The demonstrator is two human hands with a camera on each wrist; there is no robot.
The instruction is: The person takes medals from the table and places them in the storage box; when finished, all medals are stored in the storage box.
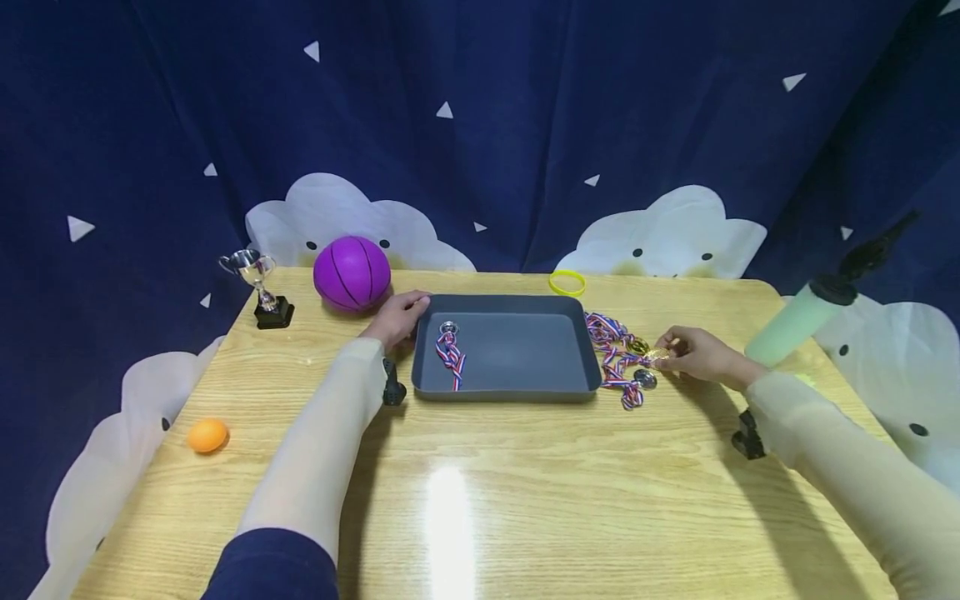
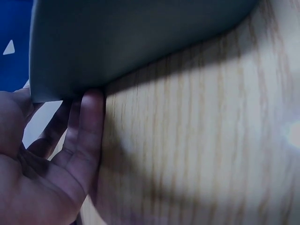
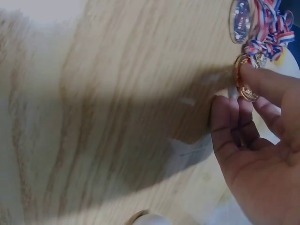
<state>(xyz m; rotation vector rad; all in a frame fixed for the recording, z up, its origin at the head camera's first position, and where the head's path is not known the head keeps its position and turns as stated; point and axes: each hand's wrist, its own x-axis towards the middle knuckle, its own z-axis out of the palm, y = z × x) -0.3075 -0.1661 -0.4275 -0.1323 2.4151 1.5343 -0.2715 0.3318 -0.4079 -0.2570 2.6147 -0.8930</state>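
Purple ball [image 1: 352, 272], small trophy [image 1: 261, 288], orange ball [image 1: 207, 435], yellow wristband [image 1: 567, 283], perhaps a pump [image 1: 802, 322]

Glossy wood-grain table [image 1: 525, 500], matt grey plastic tray [image 1: 510, 387], shiny metal medals [image 1: 645, 379].

Both arms wear long, close-fitting sleeves of pale cream fabric, smooth and slightly sheer, reaching down to the wrists. Above the left sleeve [image 1: 315, 450], near the elbow, a dark navy cuff or outer garment begins. A small black device, probably a camera mount, is strapped under each wrist. The left hand [image 1: 397, 318] and the right hand [image 1: 701, 357] are bare, without rings.
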